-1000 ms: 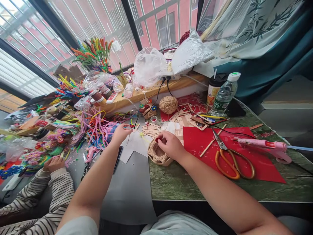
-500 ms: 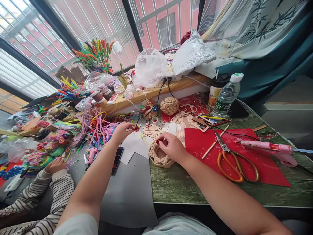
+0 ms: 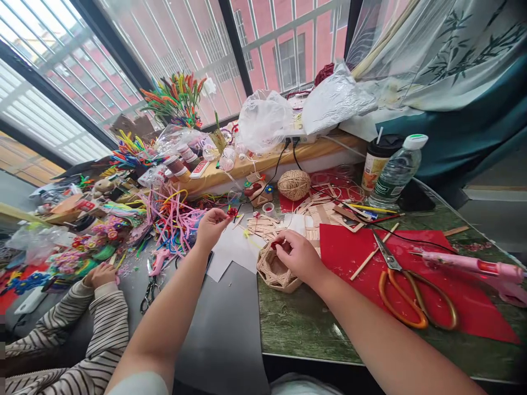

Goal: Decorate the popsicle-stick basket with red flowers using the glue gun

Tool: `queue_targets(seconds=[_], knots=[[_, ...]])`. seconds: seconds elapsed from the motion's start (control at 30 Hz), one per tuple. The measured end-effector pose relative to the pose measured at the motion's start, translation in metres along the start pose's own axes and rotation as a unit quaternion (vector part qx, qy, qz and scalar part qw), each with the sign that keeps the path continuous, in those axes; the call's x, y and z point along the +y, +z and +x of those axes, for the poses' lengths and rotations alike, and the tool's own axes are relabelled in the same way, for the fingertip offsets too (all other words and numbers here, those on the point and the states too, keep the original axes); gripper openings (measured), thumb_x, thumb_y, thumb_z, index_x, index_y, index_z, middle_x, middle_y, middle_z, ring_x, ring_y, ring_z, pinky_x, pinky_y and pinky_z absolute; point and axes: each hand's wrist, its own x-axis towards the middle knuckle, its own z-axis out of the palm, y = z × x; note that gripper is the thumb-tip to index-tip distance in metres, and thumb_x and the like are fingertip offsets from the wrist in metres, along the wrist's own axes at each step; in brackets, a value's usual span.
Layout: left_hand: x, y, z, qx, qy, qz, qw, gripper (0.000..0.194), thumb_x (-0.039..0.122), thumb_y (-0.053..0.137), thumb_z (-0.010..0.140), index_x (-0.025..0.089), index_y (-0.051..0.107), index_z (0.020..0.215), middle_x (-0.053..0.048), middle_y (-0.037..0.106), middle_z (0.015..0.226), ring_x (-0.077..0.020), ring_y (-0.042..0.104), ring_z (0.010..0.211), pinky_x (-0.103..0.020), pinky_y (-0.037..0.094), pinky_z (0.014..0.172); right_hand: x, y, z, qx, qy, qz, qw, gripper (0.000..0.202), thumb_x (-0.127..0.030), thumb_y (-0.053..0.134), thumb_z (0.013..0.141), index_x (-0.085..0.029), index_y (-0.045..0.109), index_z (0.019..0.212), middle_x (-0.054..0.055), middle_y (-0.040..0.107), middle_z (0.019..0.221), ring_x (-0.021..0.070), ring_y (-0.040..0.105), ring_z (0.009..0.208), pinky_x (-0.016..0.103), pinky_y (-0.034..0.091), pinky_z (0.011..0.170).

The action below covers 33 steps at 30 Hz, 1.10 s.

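Basket point(image 3: 269, 277) — small, many-sided, wound in tan twine — sits mouth up on the green wood-grain surface point(image 3: 296, 323), directly below and beside your right hand point(image 3: 300, 257). That's the nearer hand by far: its thumb and forefinger are pinched on a small dark-red piece point(image 3: 274, 246) over the rim; whether the other fingers touch the twine, you can't tell from here. Out to the left, well apart from the basket, your left hand point(image 3: 211, 227) has its fingertips clamped on a shiny red cluster point(image 3: 233, 212), above the far edge of the white paper sheet point(image 3: 233, 255). Beyond the basket lies the round ball of tan twine point(image 3: 294, 185); over to its right, orange-handled metal scissors point(image 3: 387, 255) rest open on the flat red sheet point(image 3: 340, 247).
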Motion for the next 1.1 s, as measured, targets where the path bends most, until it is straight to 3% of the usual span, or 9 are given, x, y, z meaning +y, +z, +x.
queue_targets(seconds=[0.1, 0.2, 0.33, 0.57, 0.73, 0.9, 1.1], knots=[[-0.003, 0.002, -0.003, -0.005, 0.012, 0.028, 1.0, 0.02, 0.042, 0.065, 0.096, 0.023, 0.064, 0.093, -0.005, 0.074, 0.092, -0.0205, 0.071, 0.088, -0.031, 0.054, 0.08, 0.0, 0.002, 0.0, 0.007, 0.002, 0.0, 1.0, 0.011, -0.017, 0.062, 0.092, -0.024, 0.07, 0.095, 0.002, 0.07, 0.094, 0.0179, 0.062, 0.078, 0.031, 0.049, 0.071], [-0.008, -0.003, -0.002, -0.047, 0.032, 0.083, 0.995, 0.009, 0.03, 0.069, 0.09, 0.025, 0.071, 0.096, -0.005, 0.077, 0.091, -0.0237, 0.071, 0.087, -0.035, 0.053, 0.084, -0.001, 0.002, 0.0, 0.006, 0.002, -0.003, 1.0, 0.011, -0.018, 0.061, 0.092, -0.023, 0.071, 0.095, 0.002, 0.07, 0.093, 0.0179, 0.062, 0.077, 0.031, 0.05, 0.07], [-0.018, -0.006, 0.001, -0.119, 0.055, 0.144, 0.981, 0.025, 0.022, 0.067, 0.087, 0.028, 0.077, 0.108, -0.006, 0.08, 0.096, -0.0274, 0.072, 0.09, -0.038, 0.052, 0.088, -0.002, 0.002, 0.0, 0.002, 0.008, -0.006, 1.0, 0.011, -0.017, 0.062, 0.091, -0.023, 0.071, 0.095, 0.002, 0.07, 0.094, 0.0175, 0.062, 0.077, 0.031, 0.05, 0.07], [-0.039, -0.009, 0.01, -0.222, 0.09, 0.181, 0.954, 0.026, 0.023, 0.064, 0.088, 0.03, 0.079, 0.108, -0.005, 0.081, 0.104, -0.0269, 0.073, 0.098, -0.038, 0.053, 0.093, 0.001, 0.002, 0.0, 0.003, 0.001, 0.0, 1.0, 0.012, -0.016, 0.062, 0.091, -0.023, 0.071, 0.095, 0.002, 0.07, 0.095, 0.0173, 0.064, 0.079, 0.03, 0.051, 0.071], [-0.045, -0.017, 0.018, -0.239, 0.105, 0.183, 0.948, 0.022, 0.02, 0.063, 0.086, 0.028, 0.081, 0.096, -0.006, 0.08, 0.098, -0.0262, 0.072, 0.101, -0.04, 0.053, 0.1, 0.001, 0.002, 0.0, 0.006, 0.003, 0.006, 1.0, 0.011, -0.017, 0.062, 0.092, -0.023, 0.07, 0.096, 0.003, 0.07, 0.096, 0.0183, 0.065, 0.08, 0.031, 0.052, 0.073], [-0.039, -0.014, 0.025, -0.219, 0.108, 0.157, 0.957, 0.015, 0.026, 0.066, 0.086, 0.026, 0.081, 0.088, -0.008, 0.072, 0.136, -0.0294, 0.06, 0.134, -0.048, 0.042, 0.12, 0.001, 0.001, 0.0, -0.001, 0.008, 0.011, 1.0, 0.01, -0.018, 0.062, 0.093, -0.024, 0.07, 0.095, 0.003, 0.07, 0.096, 0.0179, 0.065, 0.08, 0.031, 0.052, 0.072], [-0.026, -0.014, 0.028, -0.242, 0.053, 0.144, 0.958, 0.014, 0.029, 0.067, 0.084, 0.027, 0.081, 0.083, -0.005, 0.077, 0.125, -0.0266, 0.071, 0.117, -0.041, 0.054, 0.108, 0.001, 0.001, 0.0, 0.003, 0.006, 0.005, 1.0, 0.011, -0.017, 0.062, 0.092, -0.024, 0.07, 0.096, 0.002, 0.07, 0.095, 0.0175, 0.064, 0.08, 0.03, 0.051, 0.073]])
